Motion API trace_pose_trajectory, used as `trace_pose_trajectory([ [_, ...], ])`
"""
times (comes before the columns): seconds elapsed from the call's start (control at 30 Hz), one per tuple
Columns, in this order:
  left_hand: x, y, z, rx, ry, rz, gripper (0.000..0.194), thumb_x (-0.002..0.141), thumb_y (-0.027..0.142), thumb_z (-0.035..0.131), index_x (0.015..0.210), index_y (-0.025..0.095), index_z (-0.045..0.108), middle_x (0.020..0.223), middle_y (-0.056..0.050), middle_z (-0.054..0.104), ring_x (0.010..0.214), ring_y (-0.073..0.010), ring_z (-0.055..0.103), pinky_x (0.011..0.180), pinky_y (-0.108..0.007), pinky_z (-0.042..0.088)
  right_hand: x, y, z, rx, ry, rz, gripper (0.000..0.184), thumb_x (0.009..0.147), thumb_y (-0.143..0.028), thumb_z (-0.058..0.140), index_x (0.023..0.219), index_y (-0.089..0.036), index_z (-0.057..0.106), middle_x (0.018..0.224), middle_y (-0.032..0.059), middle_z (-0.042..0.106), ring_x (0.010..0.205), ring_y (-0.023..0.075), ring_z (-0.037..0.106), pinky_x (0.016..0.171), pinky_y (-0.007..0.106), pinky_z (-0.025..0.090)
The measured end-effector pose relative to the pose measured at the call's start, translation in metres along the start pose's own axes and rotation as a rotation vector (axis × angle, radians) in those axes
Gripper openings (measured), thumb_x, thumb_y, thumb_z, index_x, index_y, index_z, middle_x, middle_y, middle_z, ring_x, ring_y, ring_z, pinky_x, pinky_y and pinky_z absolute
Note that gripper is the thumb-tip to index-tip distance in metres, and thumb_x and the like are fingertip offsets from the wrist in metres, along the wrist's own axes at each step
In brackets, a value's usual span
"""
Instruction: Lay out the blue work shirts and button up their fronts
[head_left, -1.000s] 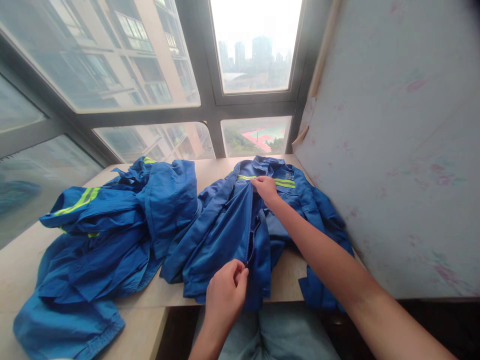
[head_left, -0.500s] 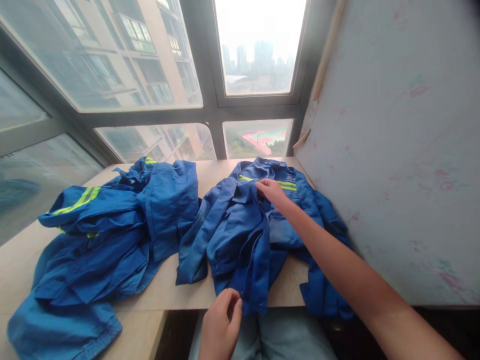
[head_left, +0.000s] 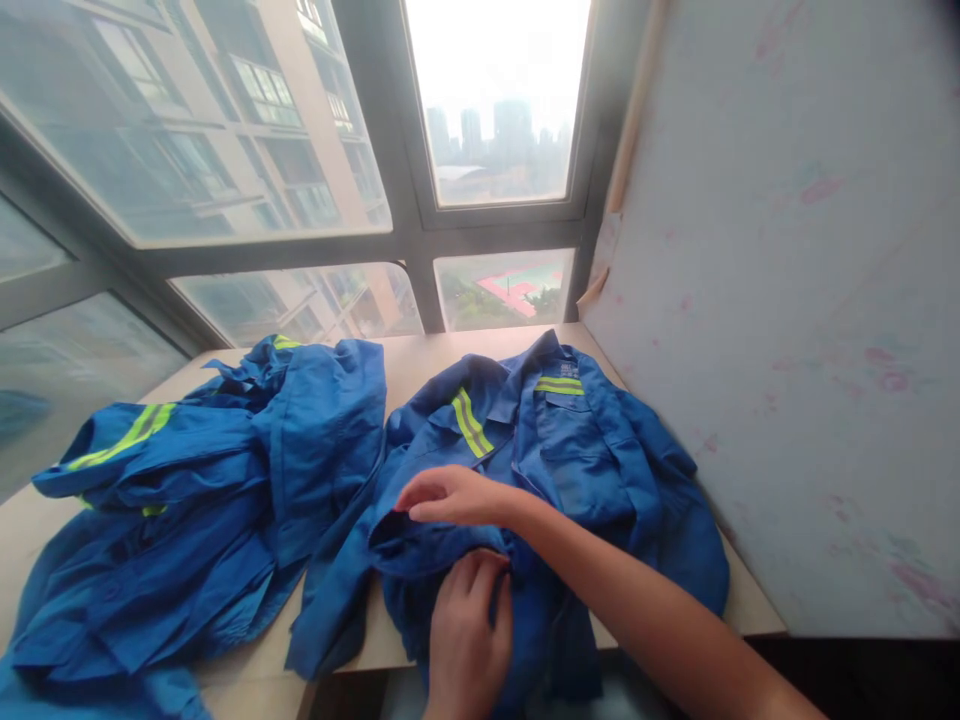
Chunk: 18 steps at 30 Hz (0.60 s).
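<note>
A blue work jacket (head_left: 577, 440) with yellow-green reflective stripes and a collar lies spread in front of me, its lower front part bunched up toward me. My right hand (head_left: 454, 497) reaches across from the right, fingers curled and closed at the edge of the raised front panel. Just below it, my left hand (head_left: 471, 615) has its fingers wrapped on the jacket's lower front edge, with the fingertips partly hidden by cloth. Between the two hands the fabric folds into a loose opening.
Left of the jacket, more crumpled blue workwear (head_left: 195, 500) with reflective stripes covers the pale ledge (head_left: 442, 350). Framed windows (head_left: 487, 225) stand behind. A patterned wall (head_left: 787, 400) borders the right side. The ledge's front edge is near my legs.
My right hand has moved from the jacket's chest down and left to its lower front. My left hand has risen with the hem. The left chest stripe is now uncovered as the panel lies differently.
</note>
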<state>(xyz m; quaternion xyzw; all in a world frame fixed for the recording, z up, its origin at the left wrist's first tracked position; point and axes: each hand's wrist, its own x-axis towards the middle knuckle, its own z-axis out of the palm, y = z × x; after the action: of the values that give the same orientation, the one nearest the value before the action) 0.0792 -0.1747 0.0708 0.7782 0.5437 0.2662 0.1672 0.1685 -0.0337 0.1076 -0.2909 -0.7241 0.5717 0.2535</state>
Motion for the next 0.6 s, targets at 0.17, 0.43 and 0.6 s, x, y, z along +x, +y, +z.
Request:
trace_pose_trajectory([
  [0.17, 0.037, -0.030, -0.021, 0.435, 0.207, -0.003, 0.048, 0.089, 0.030, 0.054, 0.137, 0.021, 0.055, 0.153, -0.016, 0.040, 0.146, -0.0383, 0.025, 0.115, -0.060, 0.023, -0.052, 0.045, -0.054, -0.750, 0.619, 0.389, 0.061, 0.077, -0.025, 0.071, 0.135, -0.021, 0.053, 0.146, 0.0162, 0.046, 0.135, 0.0324, 0.040, 0.109, 0.048, 0.033],
  [0.43, 0.111, -0.108, -0.022, 0.286, -0.101, -0.345, 0.068, 0.085, 0.034, 0.057, 0.149, 0.019, 0.039, 0.135, -0.020, 0.059, 0.114, -0.0343, 0.062, 0.093, -0.045, 0.050, -0.106, 0.083, -0.086, -0.638, 0.718, 0.554, 0.061, 0.073, -0.014, 0.055, 0.134, -0.018, 0.056, 0.111, 0.0119, 0.070, 0.104, 0.0268, 0.065, 0.092, 0.036, 0.049],
  [0.6, 0.126, -0.126, -0.050, -0.270, 0.148, -0.432, 0.040, 0.077, 0.037, 0.060, 0.112, 0.020, 0.070, 0.104, -0.009, 0.075, 0.105, -0.0313, 0.066, 0.093, -0.042, 0.051, -0.141, 0.053, -0.170, -0.154, 1.336, 0.178, 0.046, 0.072, -0.025, 0.055, 0.114, -0.015, 0.067, 0.100, 0.0070, 0.072, 0.093, 0.0232, 0.067, 0.085, 0.035, 0.055],
])
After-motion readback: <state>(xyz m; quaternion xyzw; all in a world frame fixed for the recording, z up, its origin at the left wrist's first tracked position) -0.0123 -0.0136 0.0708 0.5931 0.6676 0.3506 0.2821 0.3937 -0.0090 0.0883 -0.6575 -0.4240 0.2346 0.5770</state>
